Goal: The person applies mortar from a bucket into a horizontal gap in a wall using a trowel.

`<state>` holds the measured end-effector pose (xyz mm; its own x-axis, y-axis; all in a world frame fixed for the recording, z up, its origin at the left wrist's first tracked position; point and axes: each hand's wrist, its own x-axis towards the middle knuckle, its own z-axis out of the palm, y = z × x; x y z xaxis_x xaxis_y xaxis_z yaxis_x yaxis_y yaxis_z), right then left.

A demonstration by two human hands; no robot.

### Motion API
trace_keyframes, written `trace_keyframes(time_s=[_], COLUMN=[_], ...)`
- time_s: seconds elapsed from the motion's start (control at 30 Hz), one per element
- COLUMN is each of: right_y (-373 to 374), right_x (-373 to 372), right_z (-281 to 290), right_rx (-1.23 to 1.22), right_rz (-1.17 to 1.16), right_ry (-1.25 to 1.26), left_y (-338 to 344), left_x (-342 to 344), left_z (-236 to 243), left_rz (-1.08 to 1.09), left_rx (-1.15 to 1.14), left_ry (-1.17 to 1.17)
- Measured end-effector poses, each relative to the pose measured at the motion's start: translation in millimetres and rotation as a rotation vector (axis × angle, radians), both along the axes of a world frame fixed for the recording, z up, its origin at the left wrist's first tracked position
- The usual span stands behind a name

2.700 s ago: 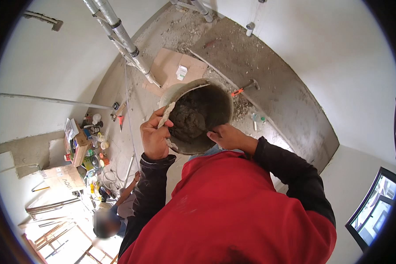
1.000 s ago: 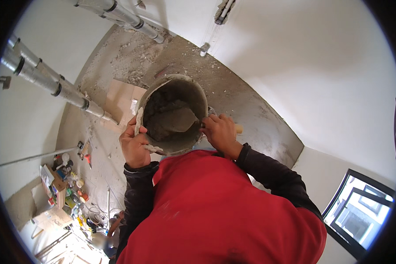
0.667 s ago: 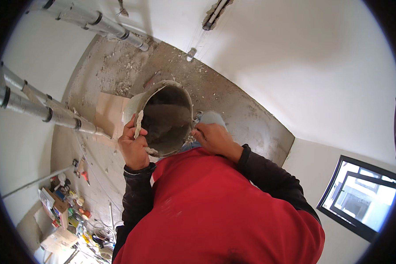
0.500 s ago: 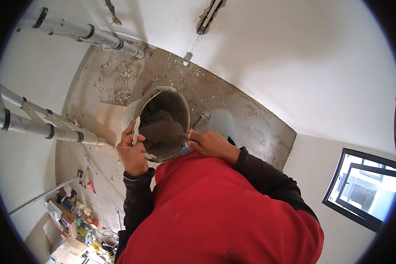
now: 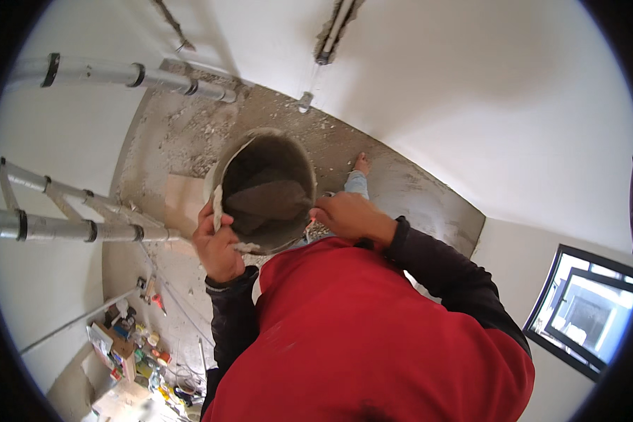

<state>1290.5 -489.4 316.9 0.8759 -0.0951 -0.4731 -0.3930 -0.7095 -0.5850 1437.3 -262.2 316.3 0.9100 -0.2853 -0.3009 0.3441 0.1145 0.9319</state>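
Observation:
A mortar-crusted bucket (image 5: 278,149) is tilted in front of my red top, its mouth facing me. Dark grey wet mortar (image 5: 271,200) lies inside it. My left hand (image 5: 219,247) is closed on the left rim, where pale dried lumps stick. On the right side my right hand (image 5: 352,216) is closed beside the rim, its fingertips against a small orange-red piece (image 5: 311,224). What that piece belongs to is hidden by the hand and the bucket.
Metal ladder legs (image 5: 84,228) stand at left, with another pole (image 5: 155,79) behind. A board (image 5: 185,197) and rubble (image 5: 190,123) lie on the floor. Tools and boxes (image 5: 130,352) crowd the lower left. A white wall (image 5: 457,105) rises ahead; an open window (image 5: 584,309) is at right.
The bucket and both hands have shifted slightly right in the view, and the bucket's mouth shows more fully. A bare foot has come into sight beyond my right hand.

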Motion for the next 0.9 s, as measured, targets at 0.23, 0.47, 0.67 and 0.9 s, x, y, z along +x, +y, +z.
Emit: trace_keyframes(time_s=[0.23,0.47,0.67,0.9], right_y=[-24.2,-56.4,11.8,39.6], right_x=[12.0,13.3,13.5,-2.7], right_z=[14.1,28.3,-21.1,-16.4], right_rx=[-0.272,-0.376,0.107,-0.361], right_rz=[0.193,0.184,0.149,0.028], right_ry=[0.129,0.129,-0.033,-0.374], left_y=[-21.3,-28.3,-9.7,0.6], left_x=[6.7,2.0,3.0,1.3], left_z=[4.2,28.1,24.1,24.1], left_rz=[-0.064,-0.087,-0.049,0.026], left_rx=[-0.009,-0.059,-0.055,-0.003], left_ry=[-0.002,0.016,0.063,-0.007])
